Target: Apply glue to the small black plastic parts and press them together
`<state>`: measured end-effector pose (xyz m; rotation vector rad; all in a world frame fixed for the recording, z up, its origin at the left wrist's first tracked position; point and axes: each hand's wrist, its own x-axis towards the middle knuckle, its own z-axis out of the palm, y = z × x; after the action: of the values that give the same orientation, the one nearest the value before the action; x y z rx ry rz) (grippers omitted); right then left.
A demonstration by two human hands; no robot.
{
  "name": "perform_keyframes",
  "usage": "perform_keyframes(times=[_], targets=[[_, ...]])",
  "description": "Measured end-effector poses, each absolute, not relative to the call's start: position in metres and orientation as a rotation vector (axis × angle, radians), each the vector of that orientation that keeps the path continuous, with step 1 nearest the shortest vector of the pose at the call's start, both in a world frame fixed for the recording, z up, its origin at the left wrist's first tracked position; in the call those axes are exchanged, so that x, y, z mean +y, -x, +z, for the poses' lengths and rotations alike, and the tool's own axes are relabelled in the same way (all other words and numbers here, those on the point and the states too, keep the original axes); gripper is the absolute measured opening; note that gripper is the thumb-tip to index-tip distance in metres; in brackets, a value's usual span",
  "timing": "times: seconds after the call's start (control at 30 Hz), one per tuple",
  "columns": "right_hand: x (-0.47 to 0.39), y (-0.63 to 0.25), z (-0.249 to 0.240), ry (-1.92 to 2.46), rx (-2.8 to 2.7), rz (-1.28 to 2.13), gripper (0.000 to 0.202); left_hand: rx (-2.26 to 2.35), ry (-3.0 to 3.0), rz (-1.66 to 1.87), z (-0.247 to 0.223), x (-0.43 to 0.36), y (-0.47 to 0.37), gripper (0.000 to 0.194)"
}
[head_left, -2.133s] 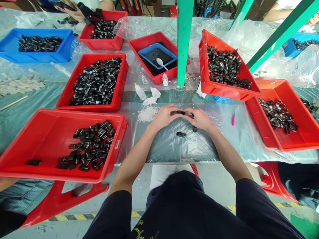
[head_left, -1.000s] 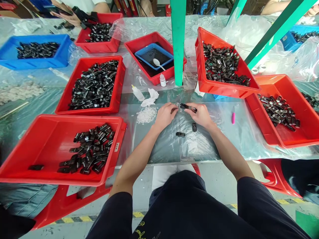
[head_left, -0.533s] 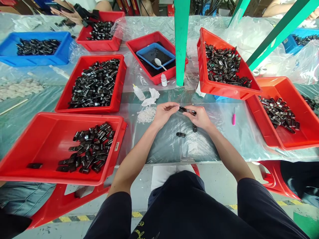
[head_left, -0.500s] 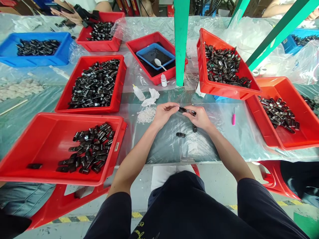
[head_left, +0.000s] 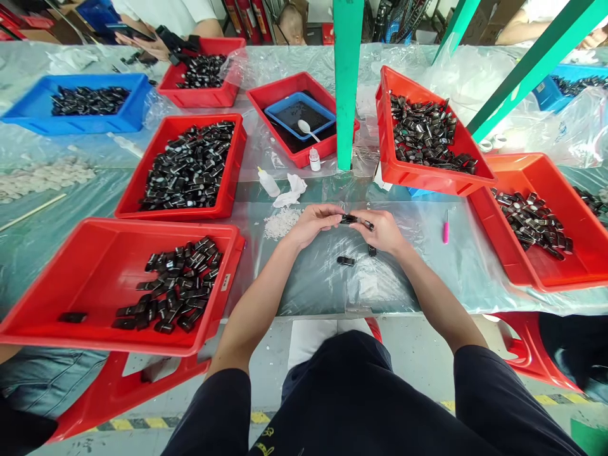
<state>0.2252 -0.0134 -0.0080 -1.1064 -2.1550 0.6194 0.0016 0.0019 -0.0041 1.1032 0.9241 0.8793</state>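
Note:
Between my two hands, above the plastic-covered table, is a small glossy black part [head_left: 349,219]. My left hand [head_left: 313,223] pinches its left end with thumb and fingers. On the other side my right hand [head_left: 380,229] is closed on its right end, and a dark piece [head_left: 368,224] shows at those fingers, too small to name. One black part [head_left: 346,260] lies on the table below the hands. Another black part [head_left: 372,251] lies partly hidden under my right hand. Small white pieces [head_left: 281,224] are heaped beside my left hand.
Red bins of black parts stand left [head_left: 109,285], [head_left: 183,168] and right [head_left: 432,136], [head_left: 546,221]. A green post [head_left: 348,82] rises ahead. Nearby are a squeeze bottle [head_left: 268,182], crumpled tissue [head_left: 291,190], a small bottle [head_left: 314,159] and a pink-handled tool [head_left: 445,231]. Other people sit opposite.
The view has tilted slightly, so the scene sits lower. My hands still hold the black part, which now lies more level between my fingers.

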Motion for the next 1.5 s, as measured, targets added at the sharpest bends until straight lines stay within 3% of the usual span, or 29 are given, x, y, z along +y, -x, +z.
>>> perform_keyframes(times=[0.17, 0.3, 0.47, 0.63, 1.07, 1.3, 1.5], targets=[[-0.006, -0.227, -0.011, 1.168, -2.077, 0.620, 0.032, 0.974, -1.169, 1.015, -0.014, 0.002, -0.012, 0.037], [0.002, -0.230, -0.015, 1.293, -1.884, 0.579, 0.037, 1.192, -1.588, 1.185, -0.025, 0.002, -0.017, 0.019], [0.005, -0.232, -0.019, 1.359, -1.797, 0.599, 0.039, 1.358, -2.248, 0.783, -0.034, 0.001, -0.021, 0.018], [0.003, -0.230, -0.020, 1.352, -1.808, 0.609, 0.039, 1.433, -2.480, 0.558, -0.033, 0.001, -0.030, 0.025], [0.002, -0.225, -0.019, 1.371, -1.832, 0.642, 0.034, 1.630, -2.368, 0.423, -0.022, 0.002, -0.039, 0.028], [0.000, -0.225, -0.017, 1.364, -1.867, 0.658, 0.037, 1.305, -1.869, 1.007, -0.025, 0.006, -0.019, 0.013], [-0.004, -0.222, -0.013, 1.329, -1.940, 0.687, 0.034, 0.991, -1.574, 1.128, -0.014, -0.001, -0.016, 0.037]])
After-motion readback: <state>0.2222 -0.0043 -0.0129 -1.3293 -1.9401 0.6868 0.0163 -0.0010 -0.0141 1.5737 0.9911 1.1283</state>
